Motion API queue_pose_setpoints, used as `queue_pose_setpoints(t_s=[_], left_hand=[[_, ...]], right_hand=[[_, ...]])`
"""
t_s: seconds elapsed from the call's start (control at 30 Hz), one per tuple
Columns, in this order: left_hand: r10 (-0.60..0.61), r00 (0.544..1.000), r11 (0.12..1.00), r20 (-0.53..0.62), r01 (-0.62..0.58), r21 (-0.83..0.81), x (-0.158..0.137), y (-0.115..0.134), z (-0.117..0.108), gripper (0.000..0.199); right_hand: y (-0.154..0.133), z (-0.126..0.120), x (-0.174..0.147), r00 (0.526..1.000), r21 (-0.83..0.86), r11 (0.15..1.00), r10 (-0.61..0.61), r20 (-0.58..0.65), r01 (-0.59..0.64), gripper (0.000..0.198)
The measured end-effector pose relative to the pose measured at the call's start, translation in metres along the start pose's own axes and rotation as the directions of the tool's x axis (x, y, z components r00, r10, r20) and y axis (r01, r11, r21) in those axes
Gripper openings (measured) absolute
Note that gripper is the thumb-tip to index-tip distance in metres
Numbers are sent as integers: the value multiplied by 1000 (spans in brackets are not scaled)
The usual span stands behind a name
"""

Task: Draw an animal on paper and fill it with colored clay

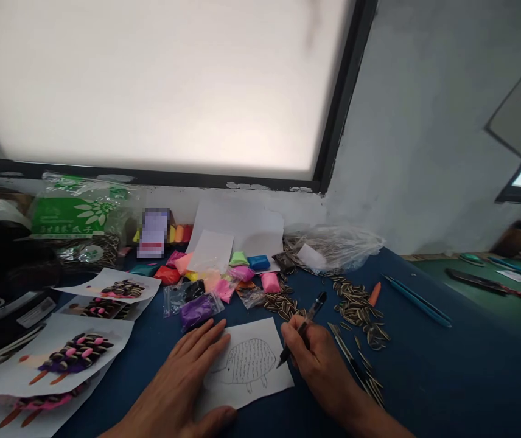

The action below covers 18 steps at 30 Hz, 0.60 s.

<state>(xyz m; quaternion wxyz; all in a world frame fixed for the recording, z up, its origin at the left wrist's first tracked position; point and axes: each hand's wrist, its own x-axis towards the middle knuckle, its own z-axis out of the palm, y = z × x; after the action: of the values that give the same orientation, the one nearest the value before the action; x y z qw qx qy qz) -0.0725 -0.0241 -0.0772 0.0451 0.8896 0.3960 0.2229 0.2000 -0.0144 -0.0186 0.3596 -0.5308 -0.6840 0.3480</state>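
A small white sheet of paper (260,329) lies before me on the blue table, bearing a line drawing of a round-bodied animal (251,359) with short legs and rows of small marks. Across the sheet's left part rests my left hand (192,365), flat with fingers stretched out. My right hand (313,356) grips a black pen (304,328), its tip at the drawing's right edge. Sunflower seeds (356,301) are heaped beyond my right hand, and a thin pointed tool (347,356) lies just right of it.
Pictures of seed-covered animals (78,353) lie at left. Bags of coloured clay (199,310) cluster behind the sheet, near a phone (153,234). A green seed bag (78,213) stands at back left, a clear bag of seeds (333,246) at back right. Blue tweezers (418,301) lie rightward.
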Motion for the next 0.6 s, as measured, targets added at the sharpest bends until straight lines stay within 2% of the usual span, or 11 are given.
queue_pose_setpoints(t_s=[0.23,0.37,0.43,0.5,0.6], left_hand=[[7,995,999,95,-3,-38,6,2,-8,80],[-29,994,998,102,34,-47,5,0,-5,79],[-55,993,998,103,59,-34,4,-2,-1,77],[-58,993,998,108,61,-28,4,-3,0,76],[-16,994,998,106,22,-56,5,-2,-4,75]], right_hand=[[-13,-16,4,1000,-120,993,5,25,-2,41],[-15,-13,1,998,-92,995,40,49,-35,40],[-17,-9,-1,999,-90,996,13,50,-9,40],[-19,-7,-3,999,-158,987,-3,38,9,40],[-20,-10,0,998,-308,951,43,36,-30,38]])
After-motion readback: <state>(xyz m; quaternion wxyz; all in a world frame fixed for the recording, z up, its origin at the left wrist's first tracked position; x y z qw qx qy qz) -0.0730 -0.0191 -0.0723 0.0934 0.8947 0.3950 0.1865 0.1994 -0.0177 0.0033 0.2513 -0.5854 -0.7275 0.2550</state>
